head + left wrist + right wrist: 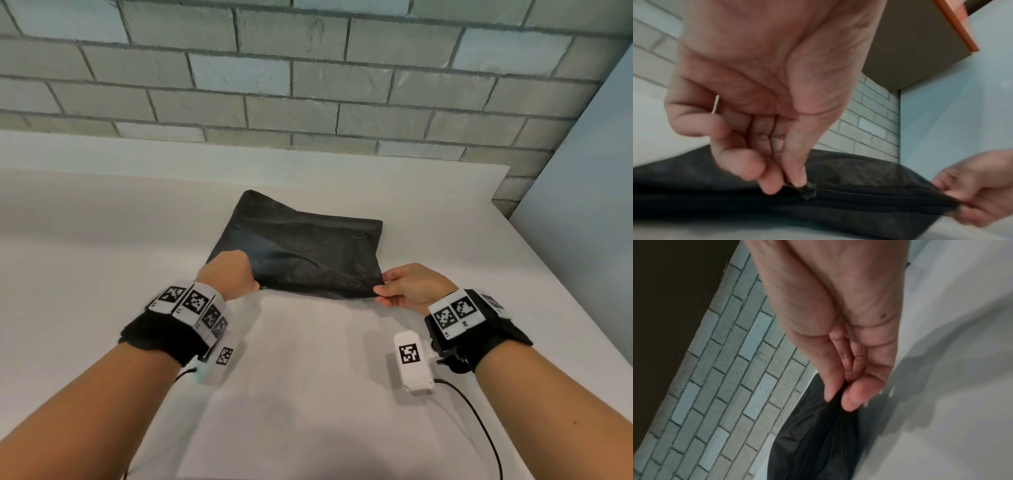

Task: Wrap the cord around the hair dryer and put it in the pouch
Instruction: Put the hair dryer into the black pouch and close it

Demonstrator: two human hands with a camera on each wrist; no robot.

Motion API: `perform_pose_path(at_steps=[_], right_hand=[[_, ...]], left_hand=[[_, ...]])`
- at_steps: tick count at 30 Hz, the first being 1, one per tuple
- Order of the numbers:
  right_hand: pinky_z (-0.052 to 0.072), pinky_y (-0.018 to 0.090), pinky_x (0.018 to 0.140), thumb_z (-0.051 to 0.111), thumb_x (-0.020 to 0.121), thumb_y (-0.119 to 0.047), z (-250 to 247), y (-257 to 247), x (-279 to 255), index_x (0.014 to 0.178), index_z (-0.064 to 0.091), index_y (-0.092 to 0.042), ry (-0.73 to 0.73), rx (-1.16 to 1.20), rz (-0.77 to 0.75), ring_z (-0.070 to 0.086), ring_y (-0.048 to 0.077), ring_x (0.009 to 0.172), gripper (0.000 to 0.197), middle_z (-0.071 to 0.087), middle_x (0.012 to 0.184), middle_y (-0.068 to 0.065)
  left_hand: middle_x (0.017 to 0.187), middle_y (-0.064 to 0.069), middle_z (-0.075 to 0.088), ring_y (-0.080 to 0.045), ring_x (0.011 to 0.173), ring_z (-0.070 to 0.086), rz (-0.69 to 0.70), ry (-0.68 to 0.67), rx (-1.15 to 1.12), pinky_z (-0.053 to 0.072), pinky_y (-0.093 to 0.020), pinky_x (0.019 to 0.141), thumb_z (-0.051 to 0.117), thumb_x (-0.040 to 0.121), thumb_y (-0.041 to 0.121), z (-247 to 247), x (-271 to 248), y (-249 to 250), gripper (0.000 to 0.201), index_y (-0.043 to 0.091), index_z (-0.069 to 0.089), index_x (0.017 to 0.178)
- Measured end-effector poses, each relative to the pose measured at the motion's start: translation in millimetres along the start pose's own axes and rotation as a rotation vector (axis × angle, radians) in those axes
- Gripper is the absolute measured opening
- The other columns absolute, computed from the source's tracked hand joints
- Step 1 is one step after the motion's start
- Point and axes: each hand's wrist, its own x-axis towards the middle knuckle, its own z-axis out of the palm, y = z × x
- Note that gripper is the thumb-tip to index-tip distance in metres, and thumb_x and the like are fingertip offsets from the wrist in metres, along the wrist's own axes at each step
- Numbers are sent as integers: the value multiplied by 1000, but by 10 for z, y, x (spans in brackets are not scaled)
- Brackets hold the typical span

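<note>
A black fabric pouch (pixel 301 250) lies flat on the white table (pixel 102 240), bulging slightly. Along its near edge runs a zipper. My left hand (pixel 227 274) is at the near left corner of the pouch (pixel 869 170) and pinches the black zipper pull (pixel 807 191) between thumb and forefinger. My right hand (pixel 407 287) pinches the near right corner of the pouch (pixel 818 434) between thumb and fingers, holding the edge taut. The hair dryer and its cord are not visible in any view.
A grey brick wall (pixel 308 85) rises behind the table. A pale blue panel (pixel 589 205) stands at the right. A thin black cable (pixel 479 421) trails from my right wrist camera across the near table.
</note>
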Motion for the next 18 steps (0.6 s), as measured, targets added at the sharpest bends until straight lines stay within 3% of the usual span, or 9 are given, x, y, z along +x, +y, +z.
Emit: perform_pose_path(at_steps=[3,6,10,12,13,15,17,18], right_hand=[[53,15,53,56,82,10,-38,29,-43,97,59,8,-37,-58,7,56,18,69,16,57,79,14],[53,15,52,55,82,12,-65,58,-65,85,60,2,-13,-76,-8,55,18,68,11,56,77,14],[54,16,52,56,81,12,-79,30,-72,106,56,13,60,-137,-25,56,21,67,25,58,76,15],[55,19,56,61,80,7,-63,-15,-74,112,54,10,85,-250,-22,58,21,65,33,60,75,15],[55,23,60,64,80,1,-55,-57,-81,114,54,4,101,-346,-18,59,21,66,35,61,77,14],[52,29,71,68,80,-17,-41,-163,-93,117,50,-11,187,-616,-70,62,22,79,42,63,91,12],[41,31,87,63,83,-28,-1,-289,-108,127,46,-16,302,-860,-303,55,26,105,48,57,114,11],[36,31,95,60,85,-29,44,-339,-114,130,44,-18,313,-942,-469,49,27,116,49,52,124,11]], left_hand=[[80,-11,61,-29,81,60,-82,12,50,47,-33,72,64,78,20,-144,6,-296,18,3,60,76],[79,-12,64,-30,84,62,-180,-14,64,48,-35,76,67,78,21,-243,21,-537,21,0,66,78],[66,-6,63,-24,69,60,-248,-65,48,44,-30,69,65,80,20,-257,-3,-687,25,7,63,59],[63,-5,62,-22,67,60,-254,-65,11,43,-29,69,63,82,21,-222,-24,-682,27,7,62,59],[67,-6,64,-23,71,61,-252,-65,-4,43,-29,70,62,83,22,-204,-37,-678,26,6,63,63],[92,-14,67,-28,91,63,-229,-37,-17,45,-33,79,59,86,26,-173,-66,-696,27,0,65,86],[115,-17,59,-31,109,55,-199,55,-47,41,-36,90,57,88,31,-163,-106,-720,38,0,56,110],[118,-16,56,-30,110,52,-170,110,-92,39,-36,91,57,87,32,-174,-178,-697,40,3,52,115]])
